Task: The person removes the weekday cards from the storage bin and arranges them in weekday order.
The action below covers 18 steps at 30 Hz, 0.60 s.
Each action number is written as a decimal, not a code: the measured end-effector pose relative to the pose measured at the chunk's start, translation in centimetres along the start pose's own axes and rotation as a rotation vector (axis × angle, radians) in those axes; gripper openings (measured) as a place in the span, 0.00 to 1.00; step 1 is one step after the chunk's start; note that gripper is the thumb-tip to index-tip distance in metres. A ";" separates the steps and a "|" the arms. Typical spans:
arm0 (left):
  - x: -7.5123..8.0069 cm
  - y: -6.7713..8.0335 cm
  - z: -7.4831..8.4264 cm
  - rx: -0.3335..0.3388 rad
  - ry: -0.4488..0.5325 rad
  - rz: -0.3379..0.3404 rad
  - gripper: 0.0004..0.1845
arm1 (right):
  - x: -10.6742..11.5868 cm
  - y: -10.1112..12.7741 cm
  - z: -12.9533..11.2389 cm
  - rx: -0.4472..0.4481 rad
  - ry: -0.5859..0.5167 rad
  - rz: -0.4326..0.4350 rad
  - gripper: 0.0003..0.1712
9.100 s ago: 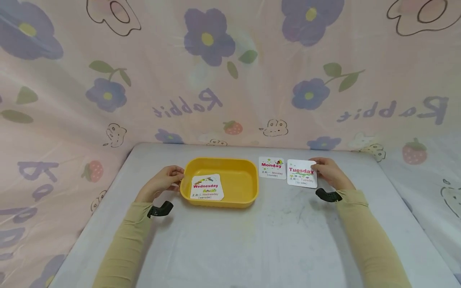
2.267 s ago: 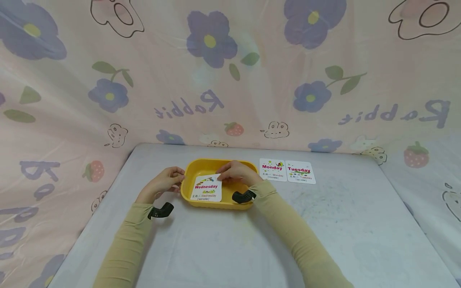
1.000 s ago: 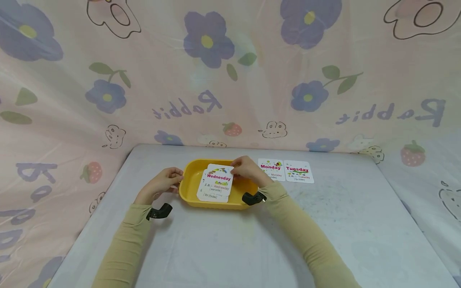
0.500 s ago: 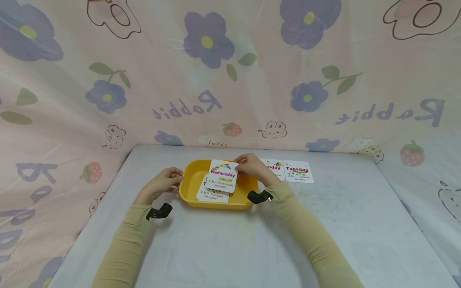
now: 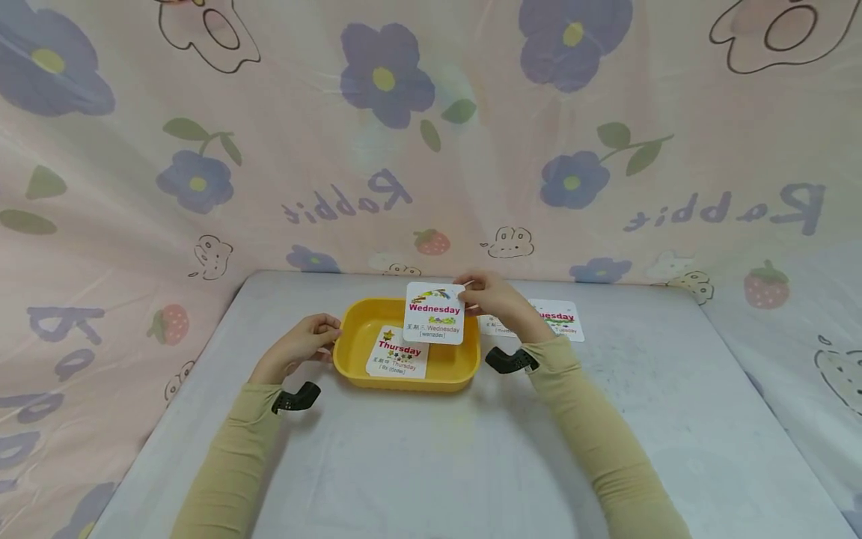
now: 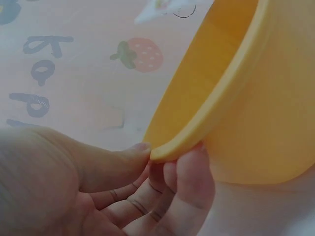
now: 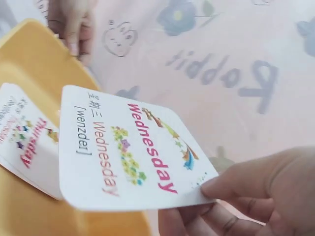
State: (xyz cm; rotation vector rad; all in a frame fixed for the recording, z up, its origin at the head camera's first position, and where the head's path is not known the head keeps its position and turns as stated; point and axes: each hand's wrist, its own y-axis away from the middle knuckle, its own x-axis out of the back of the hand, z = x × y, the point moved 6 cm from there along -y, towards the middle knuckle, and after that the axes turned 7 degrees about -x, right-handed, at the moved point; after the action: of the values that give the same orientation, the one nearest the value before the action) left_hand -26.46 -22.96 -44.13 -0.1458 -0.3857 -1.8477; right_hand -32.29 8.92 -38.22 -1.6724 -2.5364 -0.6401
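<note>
Right hand (image 5: 498, 301) pinches the Wednesday card (image 5: 434, 318) by its upper-right corner, just below mid-frame, left hand (image 5: 303, 344) gripping the yellow tray (image 5: 404, 384) at its left rim: looks light, stiffish, perhaps slick, so corner pinching should suit.

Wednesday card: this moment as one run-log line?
right hand: pinches Wednesday card above yellow tray | left hand: pinches tray's rim | Thursday card: in tray | Tuesday card: on table
</note>
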 end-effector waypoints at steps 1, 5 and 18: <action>0.0 0.0 0.0 0.002 0.002 0.004 0.14 | 0.4 0.2 -0.1 0.008 -0.004 0.001 0.19; -0.1 0.1 0.0 -0.004 0.007 0.003 0.15 | 2.2 0.7 0.0 0.026 -0.031 0.006 0.20; 0.0 0.0 -0.1 -0.008 0.001 0.000 0.15 | 8.5 2.6 2.5 0.026 -0.048 0.127 0.20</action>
State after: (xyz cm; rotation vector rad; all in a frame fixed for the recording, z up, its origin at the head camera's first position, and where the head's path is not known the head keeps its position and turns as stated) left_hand -26.43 -23.01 -44.20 -0.1504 -0.3770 -1.8496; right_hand -33.08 18.09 -37.53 -1.8433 -2.4338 -0.5618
